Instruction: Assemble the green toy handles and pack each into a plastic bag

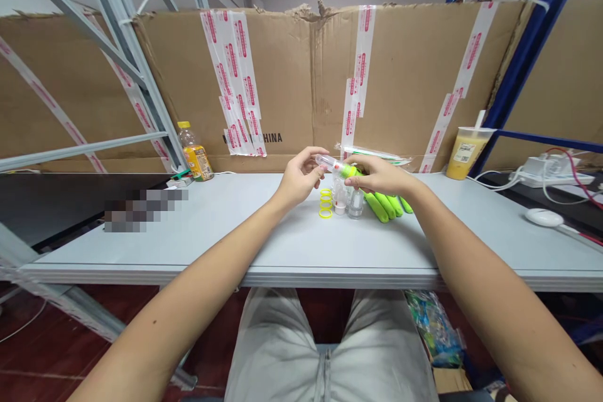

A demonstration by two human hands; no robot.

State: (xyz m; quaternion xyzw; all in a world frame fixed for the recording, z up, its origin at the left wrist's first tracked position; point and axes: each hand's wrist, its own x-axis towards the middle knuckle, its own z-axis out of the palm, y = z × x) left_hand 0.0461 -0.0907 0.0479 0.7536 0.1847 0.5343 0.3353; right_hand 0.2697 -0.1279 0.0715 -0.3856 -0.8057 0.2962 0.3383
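Observation:
My left hand point(299, 177) and my right hand point(377, 176) hold a clear plastic tube point(332, 165) with a lime-green end, level above the table's middle. The left fingertips pinch its clear end, and the right fingers wrap the green end. Just below the tube stand a stack of yellow rings point(325, 203), a small clear bottle point(356, 205) and a white cap point(340, 208). Several lime-green elongated pieces point(384, 206) lie under my right hand. Other small clear parts stand among them, partly hidden by my hands.
The pale grey table point(211, 232) has its front edge under my forearms. A plastic bag lies behind the hands, against taped cardboard point(292, 75). A drink bottle point(195, 157) stands at back left; a cup point(466, 152), power strip point(551, 174) and mouse point(544, 217) are at right.

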